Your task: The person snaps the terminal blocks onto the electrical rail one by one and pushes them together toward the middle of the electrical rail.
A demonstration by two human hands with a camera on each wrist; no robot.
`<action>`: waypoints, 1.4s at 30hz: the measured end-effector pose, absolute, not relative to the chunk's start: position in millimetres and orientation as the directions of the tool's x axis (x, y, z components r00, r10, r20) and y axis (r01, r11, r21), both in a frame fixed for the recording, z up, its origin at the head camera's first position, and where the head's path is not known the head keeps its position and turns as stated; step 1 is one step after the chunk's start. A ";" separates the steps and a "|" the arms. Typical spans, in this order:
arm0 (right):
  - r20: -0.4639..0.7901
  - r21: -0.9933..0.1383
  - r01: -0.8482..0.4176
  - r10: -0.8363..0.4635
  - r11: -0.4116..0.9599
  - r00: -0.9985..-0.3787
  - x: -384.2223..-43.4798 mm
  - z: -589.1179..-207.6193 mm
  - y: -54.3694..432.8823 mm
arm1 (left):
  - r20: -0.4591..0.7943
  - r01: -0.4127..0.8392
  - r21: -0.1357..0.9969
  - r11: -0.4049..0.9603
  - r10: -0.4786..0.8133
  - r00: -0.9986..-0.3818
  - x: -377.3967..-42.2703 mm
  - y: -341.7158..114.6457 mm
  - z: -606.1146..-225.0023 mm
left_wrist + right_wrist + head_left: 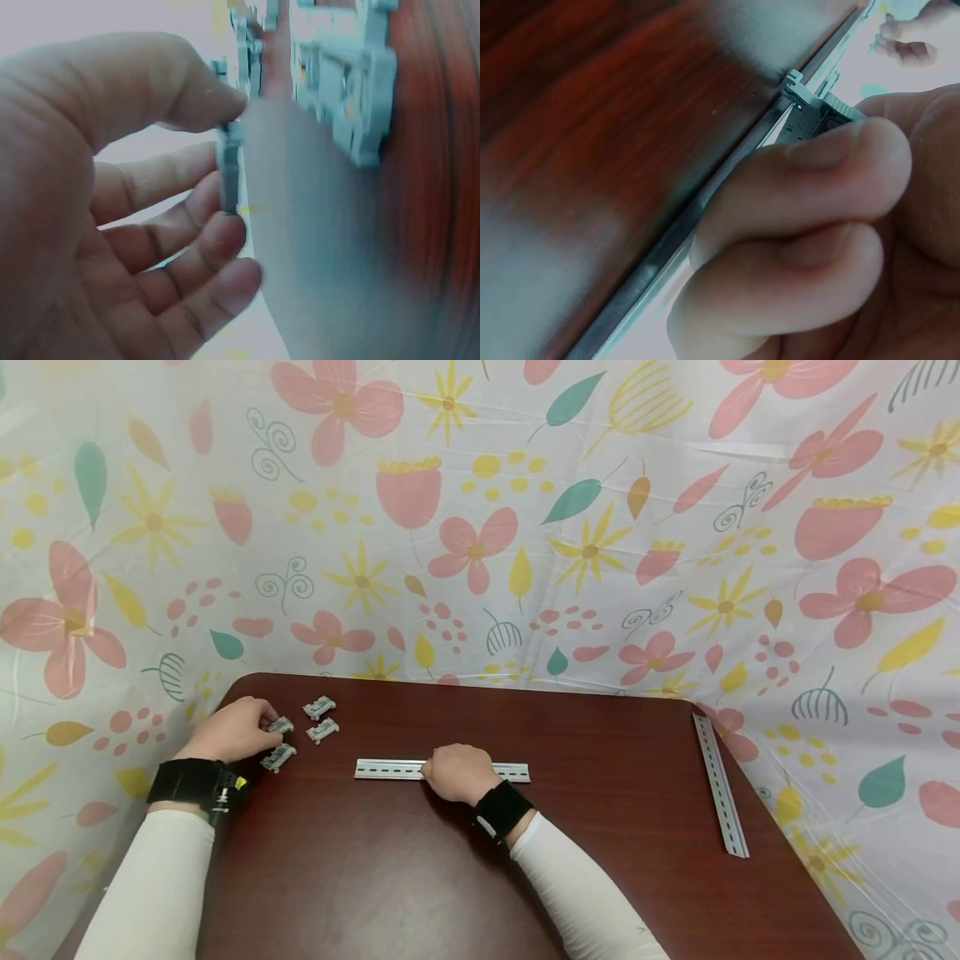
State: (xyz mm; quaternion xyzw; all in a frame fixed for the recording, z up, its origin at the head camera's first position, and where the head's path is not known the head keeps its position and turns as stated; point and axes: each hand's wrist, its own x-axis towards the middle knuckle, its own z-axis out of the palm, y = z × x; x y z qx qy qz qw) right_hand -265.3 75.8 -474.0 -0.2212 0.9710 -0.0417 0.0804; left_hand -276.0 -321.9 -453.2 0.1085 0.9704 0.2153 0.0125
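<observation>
At the table's far left, my left hand pinches a grey terminal block between thumb and fingers. Beside its fingertips lies another grey terminal block, and more sit just to the right, including one terminal block. My right hand is over the middle of a slotted metal DIN rail, fingers curled. In the right wrist view those fingers grip a grey terminal block against the rail. They hide most of it, so how it sits on the rail cannot be told.
A second slotted DIN rail lies slantwise along the right edge of the dark red-brown table. Behind and at both sides hangs a flower-patterned cloth.
</observation>
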 end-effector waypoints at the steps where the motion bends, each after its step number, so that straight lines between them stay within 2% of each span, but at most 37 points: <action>1: -0.140 -0.119 -0.422 -0.436 0.899 -0.889 -265.5 -474.4 75.8 | 0.040 0.218 0.422 0.880 0.222 -0.974 -276.2 -319.2 -453.5; 13: -0.070 -0.171 -0.430 -0.446 0.887 -0.892 -272.7 -491.1 81.0 | 0.163 0.341 0.414 0.844 0.300 -0.940 -282.3 -282.0 -462.6; 16: -0.091 -0.192 -0.413 -0.435 0.890 -0.896 -264.5 -477.1 79.3 | 0.188 0.375 0.412 0.830 0.326 -0.927 -284.6 -273.5 -464.2; 30: -0.098 -0.297 -0.352 -0.395 0.888 -0.913 -268.6 -468.5 87.2 | 0.374 0.506 0.332 0.796 0.381 -0.845 -282.9 -234.7 -463.9; 37: 0.003 -0.381 -0.375 -0.405 0.845 -0.914 -267.6 -459.0 95.6 | 0.402 0.561 0.318 0.764 0.427 -0.810 -273.7 -209.3 -455.8; 42: 0.108 -0.470 -0.439 -0.444 0.765 -0.889 -273.4 -459.8 98.8 | 0.424 0.587 0.316 0.745 0.443 -0.790 -267.7 -195.8 -453.2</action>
